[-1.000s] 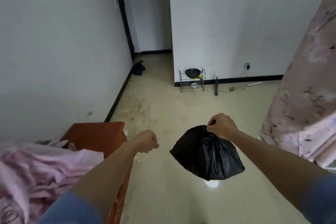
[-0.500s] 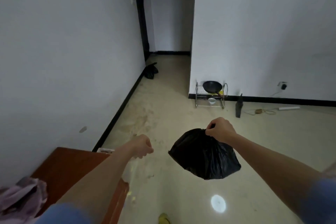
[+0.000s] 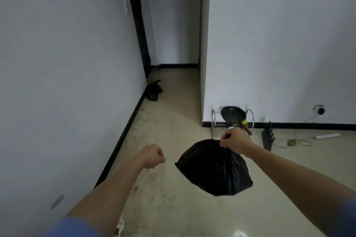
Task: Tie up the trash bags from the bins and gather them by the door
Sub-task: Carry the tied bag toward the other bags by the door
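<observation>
Two black trash bags show in the frame, one hanging in the air and one on the floor. At far left a white wall (image 3: 67,82) runs back to a dark door frame (image 3: 137,25) in the upper middle, with a black baseboard (image 3: 123,136) along its foot. The left hand (image 3: 154,157), left of centre, is curled into a fist and holds nothing; its blue sleeve (image 3: 71,228) shows at the bottom edge. Above it, in the middle distance, the tied bag (image 3: 153,91) sits on the beige floor (image 3: 173,208), against the baseboard and near the foot of the door frame. Right of centre the carried bag (image 3: 213,171) hangs clear of the floor, its gathered neck gripped by the right hand (image 3: 235,140), fingers curled round the bunched plastic. Behind that hand a metal dish rack (image 3: 213,121) stands against the right wall with a black frying pan (image 3: 233,114) resting on it. Further right on the floor lie a black ridged object (image 3: 267,138), a loose coil of cord (image 3: 294,142) and a white tube (image 3: 327,136). A plug (image 3: 319,110) sits in a wall socket above them.
</observation>
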